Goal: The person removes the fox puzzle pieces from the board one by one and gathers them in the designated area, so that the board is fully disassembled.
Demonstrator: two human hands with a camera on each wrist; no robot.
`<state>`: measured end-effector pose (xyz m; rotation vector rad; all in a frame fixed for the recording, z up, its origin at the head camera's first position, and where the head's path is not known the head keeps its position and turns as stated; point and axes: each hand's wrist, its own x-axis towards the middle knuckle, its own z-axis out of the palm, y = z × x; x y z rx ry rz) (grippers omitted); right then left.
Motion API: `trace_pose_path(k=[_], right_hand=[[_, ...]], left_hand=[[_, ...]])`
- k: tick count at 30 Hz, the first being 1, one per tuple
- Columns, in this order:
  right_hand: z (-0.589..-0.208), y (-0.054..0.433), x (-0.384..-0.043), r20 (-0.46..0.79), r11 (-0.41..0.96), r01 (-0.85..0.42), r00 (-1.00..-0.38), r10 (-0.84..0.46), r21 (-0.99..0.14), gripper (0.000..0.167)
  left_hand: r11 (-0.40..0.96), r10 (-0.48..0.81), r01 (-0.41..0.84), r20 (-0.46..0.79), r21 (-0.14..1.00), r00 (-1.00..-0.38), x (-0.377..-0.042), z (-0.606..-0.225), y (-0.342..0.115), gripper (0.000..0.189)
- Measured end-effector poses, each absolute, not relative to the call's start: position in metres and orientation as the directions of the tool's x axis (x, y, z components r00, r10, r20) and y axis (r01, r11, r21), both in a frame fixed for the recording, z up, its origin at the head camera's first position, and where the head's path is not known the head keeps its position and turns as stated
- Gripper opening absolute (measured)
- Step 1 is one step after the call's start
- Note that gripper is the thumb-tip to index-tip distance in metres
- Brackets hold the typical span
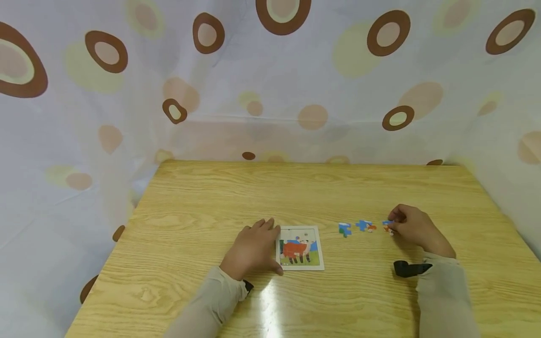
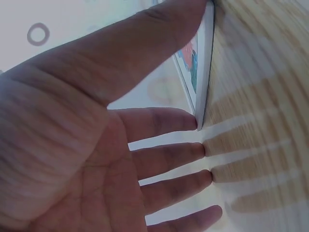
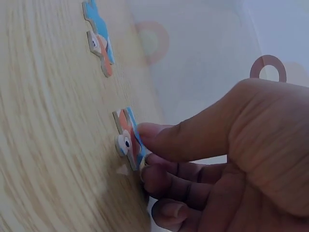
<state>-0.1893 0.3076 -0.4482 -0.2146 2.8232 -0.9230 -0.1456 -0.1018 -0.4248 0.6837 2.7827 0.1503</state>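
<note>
My left hand (image 1: 253,249) is at the left side of a white-framed picture puzzle (image 1: 320,249) showing a reddish animal. In the left wrist view its fingers are spread and fairly straight, the index fingertip (image 2: 189,120) at the frame's corner and the thumb along its edge. To the right, my right hand (image 1: 416,229) pinches a puzzle piece (image 3: 128,137) between thumb and fingertips. This piece is blue and orange with a printed eye, and stands close over the table; the fingers partly cover its edge.
Two more loose puzzle pieces lie between the frame and my right hand: a blue and green one (image 1: 344,229) and a blue and orange one (image 1: 363,225). All are on a wood-grain table (image 1: 211,192). A patterned cloth (image 1: 270,94) hangs behind the table and at its sides.
</note>
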Motion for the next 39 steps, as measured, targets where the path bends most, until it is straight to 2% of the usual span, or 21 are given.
trace_pose_path(k=[5, 9, 12, 18, 23, 26, 35, 39], right_hand=[[-0.440, 0.296, -0.189, -0.032, 0.794, -0.147, -0.978, -0.204, -0.590, 0.015], [-0.431, 0.263, -0.189, 0.066, 0.764, -0.243, -0.965, -0.255, -0.598, 0.015], [-0.428, 0.231, -0.188, 0.094, 0.721, -0.309, -0.942, -0.322, -0.621, 0.011], [-0.429, 0.173, -0.178, 0.084, 0.633, -0.386, -0.888, -0.453, -0.670, 0.005], [-0.439, 0.134, -0.170, 0.047, 0.546, -0.419, -0.822, -0.568, -0.726, 0.009], [-0.445, 0.120, -0.166, 0.032, 0.535, -0.439, -0.793, -0.608, -0.722, 0.011], [-0.451, 0.107, -0.160, 0.035, 0.579, -0.454, -0.806, -0.591, -0.678, 0.003], [-0.450, 0.103, -0.154, 0.034, 0.610, -0.456, -0.817, -0.575, -0.648, 0.005]], left_hand=[[0.882, 0.470, 0.446, -0.232, 0.151, -0.852, -0.144, -0.423, -0.099, 0.103], [0.880, 0.475, 0.455, -0.213, 0.138, -0.854, -0.145, -0.425, -0.097, 0.103], [0.874, 0.484, 0.464, -0.188, 0.142, -0.854, -0.145, -0.428, -0.095, 0.104], [0.865, 0.499, 0.482, -0.150, 0.141, -0.853, -0.145, -0.434, -0.092, 0.105], [0.864, 0.503, 0.491, -0.152, 0.110, -0.851, -0.146, -0.438, -0.089, 0.107], [0.867, 0.498, 0.485, -0.168, 0.113, -0.851, -0.146, -0.438, -0.089, 0.106], [0.869, 0.494, 0.472, -0.192, 0.149, -0.848, -0.145, -0.437, -0.091, 0.106], [0.869, 0.493, 0.469, -0.196, 0.157, -0.848, -0.145, -0.435, -0.091, 0.106]])
